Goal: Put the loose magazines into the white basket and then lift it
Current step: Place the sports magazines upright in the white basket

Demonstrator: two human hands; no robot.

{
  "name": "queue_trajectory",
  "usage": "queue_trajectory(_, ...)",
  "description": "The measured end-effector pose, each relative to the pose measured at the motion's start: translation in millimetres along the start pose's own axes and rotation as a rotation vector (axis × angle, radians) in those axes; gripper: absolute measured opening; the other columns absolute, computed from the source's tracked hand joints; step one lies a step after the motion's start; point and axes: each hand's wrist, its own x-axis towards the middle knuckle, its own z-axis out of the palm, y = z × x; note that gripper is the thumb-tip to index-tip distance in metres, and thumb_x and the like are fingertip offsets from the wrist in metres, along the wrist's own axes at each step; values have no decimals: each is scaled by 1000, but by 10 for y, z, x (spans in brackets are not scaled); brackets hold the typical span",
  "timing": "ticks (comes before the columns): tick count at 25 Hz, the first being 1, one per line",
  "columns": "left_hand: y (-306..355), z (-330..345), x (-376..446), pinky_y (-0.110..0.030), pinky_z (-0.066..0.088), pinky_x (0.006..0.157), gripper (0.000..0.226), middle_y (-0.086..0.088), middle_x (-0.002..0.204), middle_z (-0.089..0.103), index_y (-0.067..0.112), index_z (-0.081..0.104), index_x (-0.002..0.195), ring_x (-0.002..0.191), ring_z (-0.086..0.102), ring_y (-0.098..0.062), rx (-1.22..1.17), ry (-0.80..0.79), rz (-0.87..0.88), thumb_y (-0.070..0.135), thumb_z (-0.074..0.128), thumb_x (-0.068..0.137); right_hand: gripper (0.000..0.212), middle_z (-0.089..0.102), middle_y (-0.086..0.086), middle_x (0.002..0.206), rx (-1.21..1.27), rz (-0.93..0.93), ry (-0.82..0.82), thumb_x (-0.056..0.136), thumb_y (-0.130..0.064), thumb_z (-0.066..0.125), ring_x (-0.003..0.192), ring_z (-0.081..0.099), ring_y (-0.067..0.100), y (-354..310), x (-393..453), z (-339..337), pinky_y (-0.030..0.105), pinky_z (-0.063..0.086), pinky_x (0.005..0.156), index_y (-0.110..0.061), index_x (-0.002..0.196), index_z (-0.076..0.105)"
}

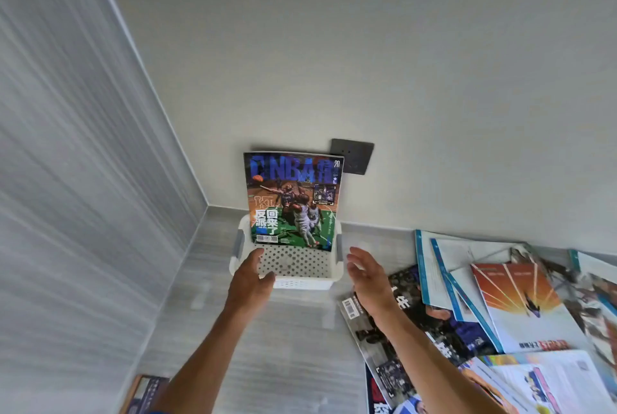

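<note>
I see the white basket on the floor at the wall, one magazine upright inside. My left hand touches its near rim, grip relaxed; right hand hovers beside, fingers apart. Loose magazines lie right.

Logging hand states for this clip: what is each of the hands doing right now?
Left hand: open, fingers resting on the white basket rim, gripping nothing.
Right hand: open, holding nothing.
</note>
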Motion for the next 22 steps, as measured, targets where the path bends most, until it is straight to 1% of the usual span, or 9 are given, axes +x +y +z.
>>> queue_trajectory(3,2,431,-534,-34,38,107,56,-5,147,47,20,44,140,133,44,-23,74,-11,81,14,60,87,27,67,-11,115,-129,-4,65,96,-14,54,94,62,-7,481,-665,-395,9,51,76,-37,109,60)
queue_trajectory(6,85,1002,-999,-30,36,107,55,-3,147,47,22,44,140,132,45,-20,120,-186,86,18,59,88,36,58,-3,135,-574,-7,66,96,-28,51,102,60,0,1028,-1216,-914,13,48,81,-31,132,50)
queue_trajectory(9,147,1607,-1395,-29,46,95,53,-6,137,57,24,50,134,122,55,-23,83,-305,-57,20,62,83,63,14,-3,162,-1037,55,-146,94,-37,47,145,23,19,1630,-1676,-1298,40,37,112,-27,150,20)
queue_trajectory(11,139,1967,-1583,-28,51,79,47,-5,114,65,22,57,125,102,64,-23,8,-359,-207,24,68,79,76,-9,-8,163,-1093,59,-253,91,-34,52,150,4,23,1921,-1966,-1414,47,28,116,-30,152,7)
queue_trajectory(13,164,2235,-1640,-27,46,64,38,-8,95,69,14,64,115,82,64,-22,-182,-326,-404,16,72,78,85,-16,-15,161,-1078,-12,-279,85,-29,56,148,3,19,2071,-2167,-1488,49,25,117,-39,151,3)
queue_trajectory(15,203,2399,-1653,-26,46,60,28,-14,88,69,7,66,109,72,63,-21,-436,-196,-552,2,68,81,86,-15,-21,160,-992,-113,-281,82,-25,55,142,4,8,2117,-2256,-1569,44,31,114,-52,147,4)
queue_trajectory(17,269,2469,-1670,-25,50,55,21,-14,90,66,9,63,102,63,65,-15,-586,-8,-595,-4,63,86,74,0,-22,161,-835,-126,-286,82,-26,54,141,14,1,2100,-2258,-1705,34,36,109,-54,143,21)
queue_trajectory(19,330,2469,-1704,-27,52,58,33,-14,93,64,17,54,108,67,65,-20,-662,106,-600,-6,61,87,51,34,-11,154,-625,39,-270,86,-30,58,134,39,2,2022,-2222,-1855,20,37,103,-39,135,47)
queue_trajectory(22,431,2412,-1972,-28,53,52,36,-13,81,66,13,55,109,66,61,-23,-651,-18,-528,-10,63,82,40,66,5,120,-6,437,-170,91,-26,63,100,66,16,1797,-2120,-2031,25,50,81,-18,129,54)
